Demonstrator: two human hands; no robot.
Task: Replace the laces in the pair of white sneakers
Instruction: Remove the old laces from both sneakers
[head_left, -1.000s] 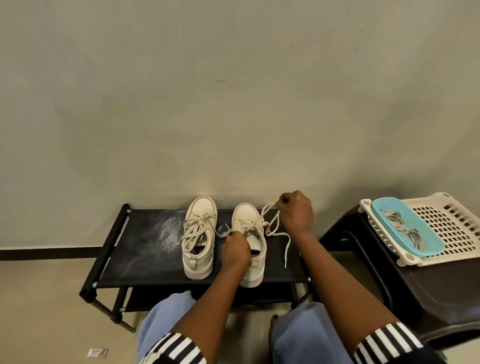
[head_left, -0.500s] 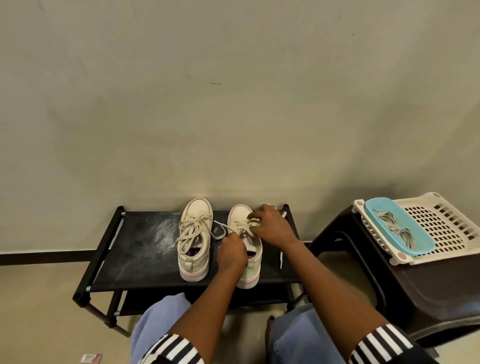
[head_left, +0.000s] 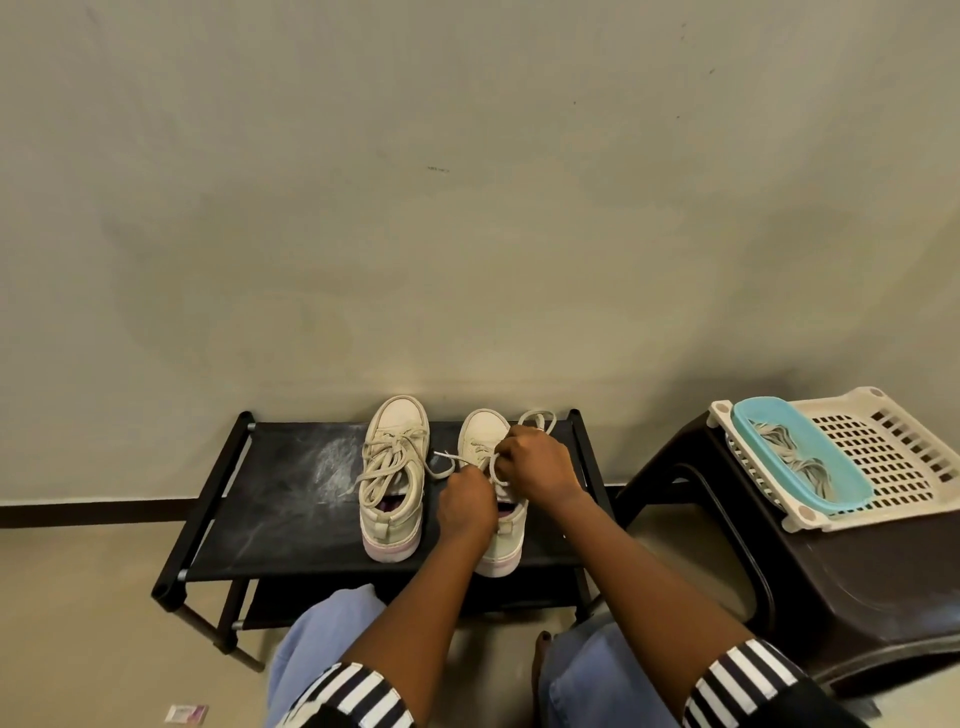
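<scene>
Two white sneakers stand side by side, toes to the wall, on the top shelf of a black shoe rack (head_left: 280, 499), straight ahead of the seated person at 12 o'clock. The laced sneaker (head_left: 392, 478) stands apart from both hands, its cream lace heaped in loose loops over the tongue. Just beside it at 3 o'clock is the second sneaker (head_left: 483, 434), and both hands work over its throat. The left hand (head_left: 465, 501) sits above the heel opening with its fingers curled tight around the shoelace (head_left: 536, 413), a short free end of which pokes out of the fist toward 10 o'clock. The right hand (head_left: 535, 467) lies over the eyelets, its fingers bent down and pinching the same lace at the tongue; a slack loop of it shows past the knuckles at 12 o'clock, near the rack's back rail. Between the two hands a small loop of lace crosses the tongue. At 3 o'clock from the rack stands a dark brown plastic stool (head_left: 857, 587), which carries a white perforated basket (head_left: 904, 462). A turquoise tray (head_left: 852, 480) lies tilted in the basket's near side and holds a tangle of spare laces (head_left: 795, 457). Striped cuffs and blue trouser knees fill the bottom of the view, and a small pink packet (head_left: 186, 713) lies on the floor at 7 o'clock.
</scene>
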